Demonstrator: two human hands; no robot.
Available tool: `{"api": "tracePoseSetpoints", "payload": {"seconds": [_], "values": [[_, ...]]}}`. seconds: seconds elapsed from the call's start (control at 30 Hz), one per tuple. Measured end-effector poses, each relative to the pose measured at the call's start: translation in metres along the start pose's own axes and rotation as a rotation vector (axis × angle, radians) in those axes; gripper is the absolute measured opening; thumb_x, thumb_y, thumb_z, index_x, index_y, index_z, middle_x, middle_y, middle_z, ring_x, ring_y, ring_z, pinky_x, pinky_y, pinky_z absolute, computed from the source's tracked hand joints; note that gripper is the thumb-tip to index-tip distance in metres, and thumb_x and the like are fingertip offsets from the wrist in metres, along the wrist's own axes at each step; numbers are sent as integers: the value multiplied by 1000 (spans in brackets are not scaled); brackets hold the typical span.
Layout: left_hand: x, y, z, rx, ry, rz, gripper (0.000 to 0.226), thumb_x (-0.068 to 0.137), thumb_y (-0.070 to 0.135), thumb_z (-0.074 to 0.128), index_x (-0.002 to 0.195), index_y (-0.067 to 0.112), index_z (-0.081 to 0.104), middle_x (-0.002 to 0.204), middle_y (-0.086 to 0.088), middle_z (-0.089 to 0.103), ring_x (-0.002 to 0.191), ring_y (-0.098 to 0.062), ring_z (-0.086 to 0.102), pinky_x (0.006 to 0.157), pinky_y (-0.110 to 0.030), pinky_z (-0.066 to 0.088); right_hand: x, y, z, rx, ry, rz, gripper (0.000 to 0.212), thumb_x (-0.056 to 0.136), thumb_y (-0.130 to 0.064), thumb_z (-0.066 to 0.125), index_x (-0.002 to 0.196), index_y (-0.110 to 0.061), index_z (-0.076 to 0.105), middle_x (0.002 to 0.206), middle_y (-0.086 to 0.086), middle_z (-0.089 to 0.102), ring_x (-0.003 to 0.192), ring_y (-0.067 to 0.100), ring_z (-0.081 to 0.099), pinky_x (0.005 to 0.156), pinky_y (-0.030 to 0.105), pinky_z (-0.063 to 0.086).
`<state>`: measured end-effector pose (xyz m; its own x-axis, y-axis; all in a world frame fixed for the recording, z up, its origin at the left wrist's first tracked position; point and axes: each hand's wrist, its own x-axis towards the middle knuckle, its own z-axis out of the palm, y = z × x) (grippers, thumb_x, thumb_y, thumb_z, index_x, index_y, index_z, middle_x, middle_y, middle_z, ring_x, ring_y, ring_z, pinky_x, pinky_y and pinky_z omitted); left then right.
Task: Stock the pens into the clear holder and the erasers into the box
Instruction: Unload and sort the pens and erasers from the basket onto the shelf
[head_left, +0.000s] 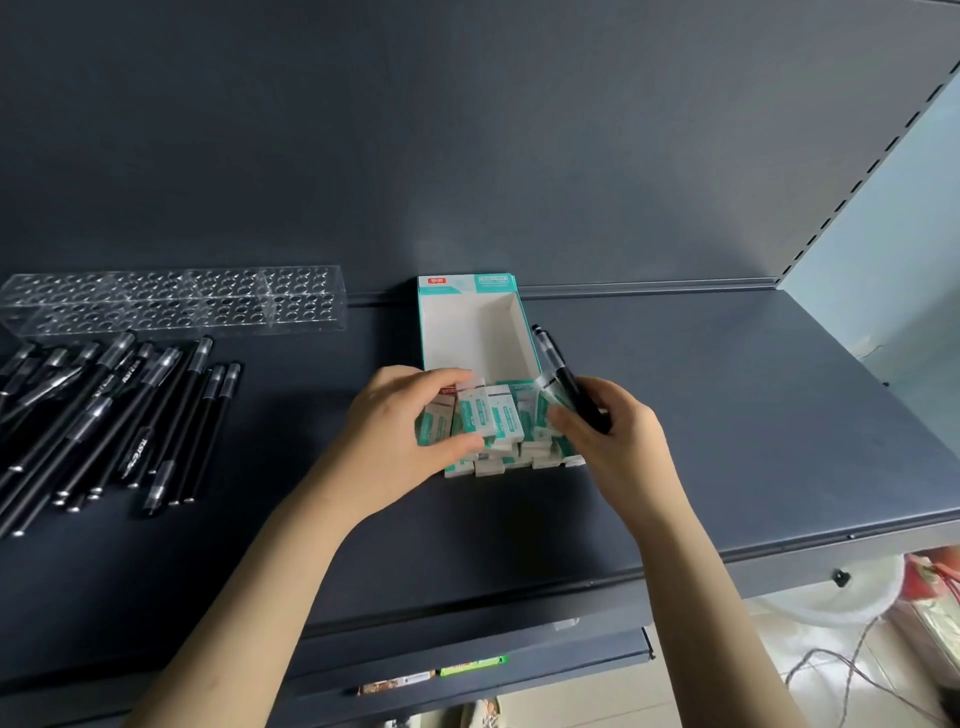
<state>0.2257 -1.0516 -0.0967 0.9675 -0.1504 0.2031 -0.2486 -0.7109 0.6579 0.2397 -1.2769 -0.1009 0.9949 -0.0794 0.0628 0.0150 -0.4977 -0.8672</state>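
Fingers of the left hand (400, 426) grasp erasers (493, 421) in the half-filled box (452, 332), the right hand (618, 436) clutches 1 black pen (563, 376), and the clear holder (171, 301) stands empty.

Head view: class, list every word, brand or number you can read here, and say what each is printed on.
Nothing can be read for certain.
Red logo and teal panel on the box: too small.
White lettering on the pens: blurred.
Wrapper print on the erasers: blurred.
Print on the shelf-edge tags: too small.
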Motion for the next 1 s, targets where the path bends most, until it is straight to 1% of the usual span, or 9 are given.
{"api": "tracePoseSetpoints", "payload": {"seconds": [0.1, 0.23, 0.37, 0.47, 0.57, 0.63, 0.73, 0.87, 1.0], "values": [[-5, -6, -5, 18, -14, -45, 59, 76, 40, 79, 130, 40, 56, 107, 30, 39, 120, -2, 38, 104, -22, 32, 1, 1, -4, -74, 7, -17, 26, 92, -19, 65, 117, -22, 70, 101, -2, 57, 88, 9, 57, 65, 7, 42], [-6, -7, -6, -2, -57, -81, 57, 78, 41, 76, 131, 44, 53, 124, 16, 42, 124, -3, 38, 108, -23, 32, 4, 1, -5, -133, 39, -27, 18, 91, -17, 66, 107, -18, 74, 94, 5, 59, 80, 12, 56, 59, 8, 39], [-5, 6, 0, 15, -66, -71, 58, 79, 41, 77, 132, 42, 54, 123, 16, 42, 125, -4, 38, 112, -26, 32, 6, 0, -6, -184, 117, -5, 21, 90, -17, 64, 108, -21, 74, 96, 5, 57, 79, 4, 52, 62, 2, 36], [-5, 13, 4, 58, -53, -44, 60, 79, 42, 76, 134, 39, 53, 123, 14, 45, 125, -5, 38, 108, -24, 30, 6, -1, -7, -187, 92, 17, 22, 88, -19, 65, 107, -23, 74, 97, 3, 59, 82, 12, 54, 61, 6, 37], [-7, 12, 3, 57, -60, -23, 66, 78, 41, 77, 138, 36, 51, 115, 27, 40, 124, -5, 37, 107, -22, 30, 4, -3, -7, -173, 44, 6, 21, 88, -23, 66, 107, -26, 75, 92, 0, 57, 83, 13, 56, 58, 11, 37], [-7, 10, 2, 52, -35, 5, 64, 78, 42, 77, 136, 32, 53, 125, 31, 45, 124, -5, 37, 107, -24, 32, 3, -2, -7, -138, 39, -5, 21, 90, -26, 67, 109, -25, 75, 92, 0, 56, 81, 11, 58, 56, 8, 39], [-4, 6, 1, 60, 24, 17, 56, 81, 41, 74, 133, 28, 57, 141, 16, 50, 125, -10, 41, 107, -26, 32, -1, -2, -6, -37, 51, 13, 21, 90, -24, 67, 110, -26, 75, 93, 2, 65, 78, 14, 65, 60, 16, 44], [-1, 7, 1, 31, 85, 19, 43, 87, 34, 69, 127, 23, 62, 138, 12, 54, 125, -10, 44, 104, -19, 29, -4, -1, -4, 86, 110, 60, 20, 92, -17, 63, 108, -21, 75, 75, -8, 69, 52, 2, 56, 51, 18, 41], [2, 10, 1, -25, 185, 17, 27, 90, 25, 67, 116, 21, 68, 127, 12, 62, 119, -11, 51, 99, -16, 35, -6, 1, -10, 332, 136, 153, 20, 96, -11, 58, 110, -12, 73, 76, 1, 70, 50, 3, 54, 48, 17, 42]]}}
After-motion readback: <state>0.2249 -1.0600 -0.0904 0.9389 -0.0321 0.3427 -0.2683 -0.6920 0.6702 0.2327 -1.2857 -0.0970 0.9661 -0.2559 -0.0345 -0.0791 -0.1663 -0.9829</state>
